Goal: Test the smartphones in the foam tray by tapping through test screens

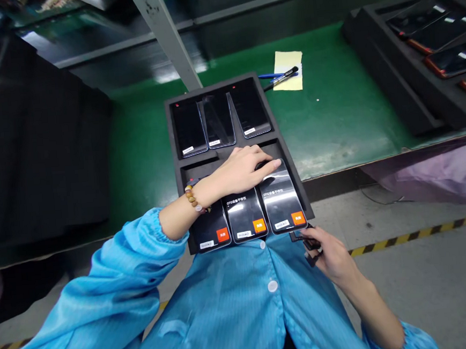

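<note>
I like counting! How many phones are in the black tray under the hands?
6: back-left phone, back-middle phone, back-right phone, front-left phone, front-middle phone, front-right phone under the left hand.

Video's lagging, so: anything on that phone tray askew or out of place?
Yes. The black foam tray juts past the green bench's front edge, its near end off the surface. The near-right phone looks skewed against its neighbours, under the left hand's fingers. The right hand grips a small black part.
</note>
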